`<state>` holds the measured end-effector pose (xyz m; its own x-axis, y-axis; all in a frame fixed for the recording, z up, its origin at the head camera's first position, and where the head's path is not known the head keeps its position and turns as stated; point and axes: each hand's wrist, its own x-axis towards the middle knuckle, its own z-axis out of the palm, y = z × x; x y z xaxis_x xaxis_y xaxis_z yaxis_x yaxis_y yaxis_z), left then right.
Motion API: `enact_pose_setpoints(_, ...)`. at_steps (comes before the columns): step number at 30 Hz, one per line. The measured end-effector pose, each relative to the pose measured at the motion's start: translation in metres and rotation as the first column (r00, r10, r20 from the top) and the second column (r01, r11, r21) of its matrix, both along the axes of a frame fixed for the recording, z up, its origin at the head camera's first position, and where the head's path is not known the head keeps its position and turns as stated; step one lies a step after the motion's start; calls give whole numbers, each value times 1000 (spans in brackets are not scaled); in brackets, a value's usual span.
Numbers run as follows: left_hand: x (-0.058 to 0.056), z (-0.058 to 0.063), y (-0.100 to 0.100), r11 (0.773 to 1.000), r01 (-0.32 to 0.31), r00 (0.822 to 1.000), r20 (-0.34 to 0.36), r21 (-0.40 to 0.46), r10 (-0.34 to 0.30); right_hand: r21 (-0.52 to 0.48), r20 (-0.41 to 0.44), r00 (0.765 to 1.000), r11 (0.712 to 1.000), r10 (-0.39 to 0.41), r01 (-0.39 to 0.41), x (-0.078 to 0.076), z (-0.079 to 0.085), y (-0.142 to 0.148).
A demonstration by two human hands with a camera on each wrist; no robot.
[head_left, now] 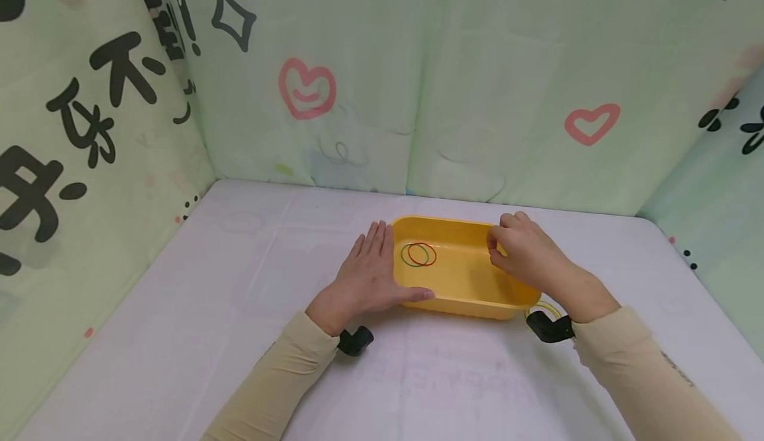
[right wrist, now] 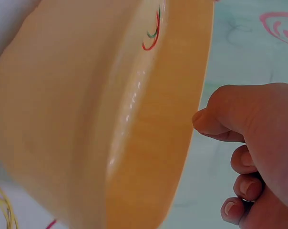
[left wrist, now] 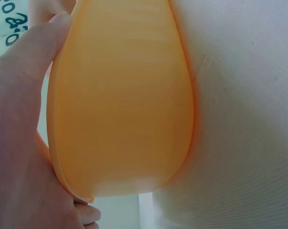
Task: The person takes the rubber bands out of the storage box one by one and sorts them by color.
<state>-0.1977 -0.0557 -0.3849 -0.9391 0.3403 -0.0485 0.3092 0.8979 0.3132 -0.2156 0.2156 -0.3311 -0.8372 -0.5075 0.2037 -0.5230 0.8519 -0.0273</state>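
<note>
A yellow rectangular plastic tray (head_left: 459, 283) stands on the white table. Inside, near its left end, lie a red rubber band (head_left: 436, 256) and a green rubber band (head_left: 402, 256), overlapping each other. My left hand (head_left: 370, 275) rests against the tray's left end, its fingers straight along that side and its thumb stretched over the near rim. Over the right end hovers my right hand (head_left: 528, 252), fingers curled and thumb brought toward the index finger. In the right wrist view the right thumb tip (right wrist: 201, 123) overlaps the tray rim, and nothing shows in its fingers.
Yellow rubber bands (head_left: 552, 308) lie on the table just outside the tray's near right corner, partly hidden by a black wrist camera (head_left: 549, 328). A bit of red band (right wrist: 50, 224) shows beside them. Printed green curtains (head_left: 495, 83) enclose the table's back and sides.
</note>
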Motion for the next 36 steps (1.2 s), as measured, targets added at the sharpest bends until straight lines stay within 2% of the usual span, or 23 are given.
enact_pose_setpoints(13, -1, 0, 0, 1000, -10, 1000, 7, -12, 10, 16, 49, 999, 1000, 23, -23, -9, -14, -30)
enact_pose_setpoints(26, -1, 0, -1, 1000, -10, 1000, -2, -13, 10, 0, 69, 994, 997, 79, -79, -17, -30, -59)
enact_pose_setpoints(36, -3, 0, -1, 1000, -4, 1000, 1, -21, 4, -28, 46, 989, 990, 138, -137, -22, -43, -72)
